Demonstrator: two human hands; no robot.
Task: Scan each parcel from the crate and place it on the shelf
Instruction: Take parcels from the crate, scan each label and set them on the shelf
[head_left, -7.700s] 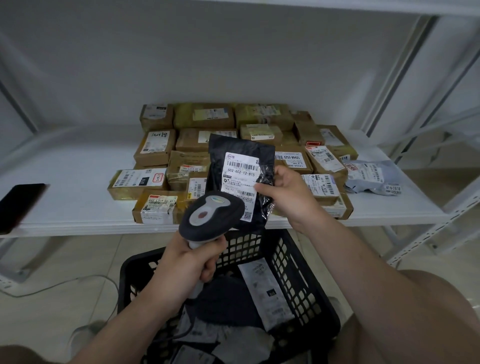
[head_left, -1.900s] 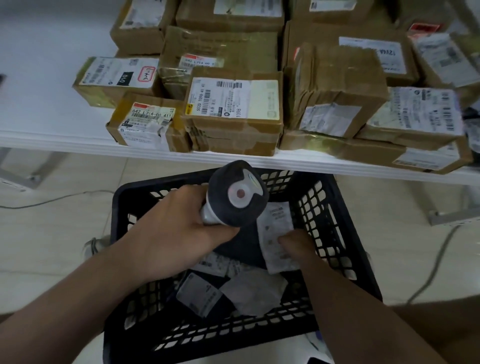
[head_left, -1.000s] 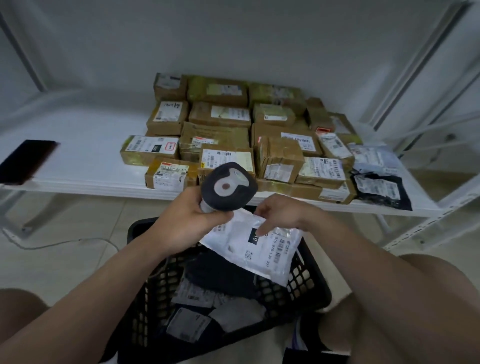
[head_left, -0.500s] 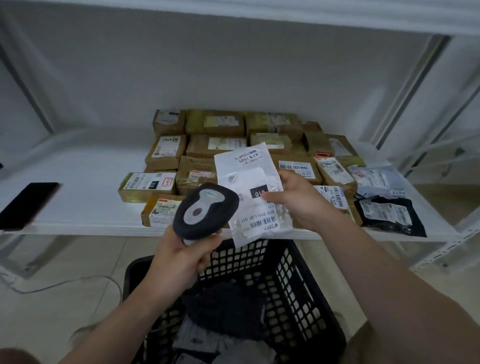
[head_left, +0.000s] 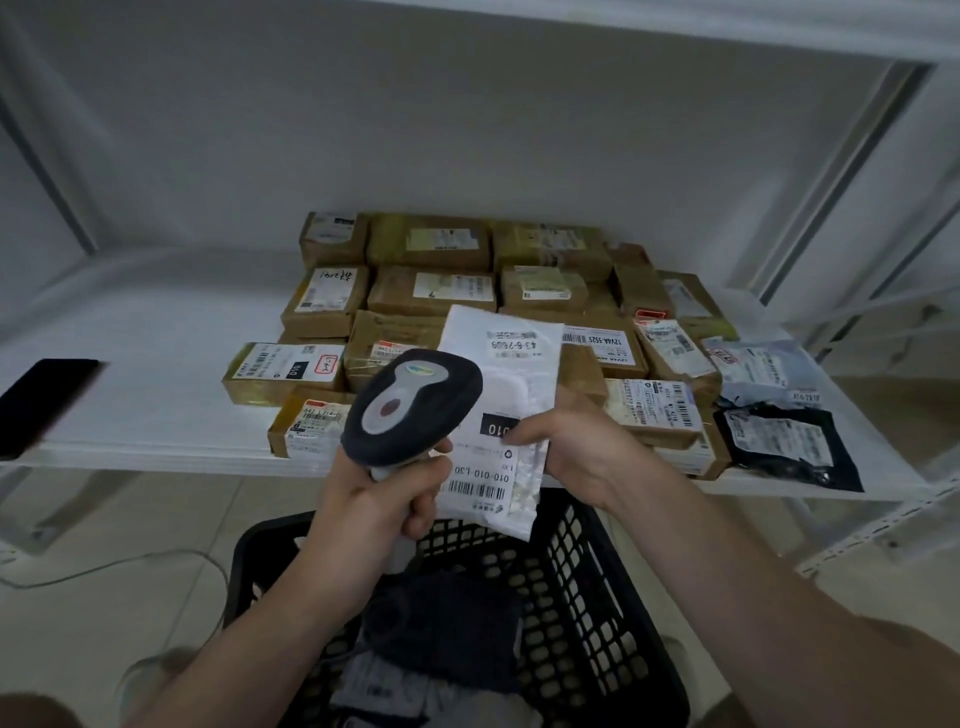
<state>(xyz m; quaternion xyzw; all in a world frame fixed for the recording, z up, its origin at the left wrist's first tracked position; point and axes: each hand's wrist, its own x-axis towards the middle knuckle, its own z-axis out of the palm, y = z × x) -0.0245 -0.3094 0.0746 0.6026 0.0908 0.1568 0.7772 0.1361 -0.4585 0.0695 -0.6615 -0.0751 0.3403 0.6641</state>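
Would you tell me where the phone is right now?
Head view: the phone lies on the shelf at far left, well apart from the brown boxes.

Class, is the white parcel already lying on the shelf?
No, the right hand holds the white parcel up beside the scanner.

Left hand (head_left: 382, 501) curled in a grip, right hand (head_left: 579, 449) pinching, both raised

Cardboard boxes (head_left: 431, 293) crowd the middle of the shelf (head_left: 156, 405), and bags (head_left: 779, 441) fill its right end. Bare shelf lies open between the boxes and the phone (head_left: 47, 400) at the left.
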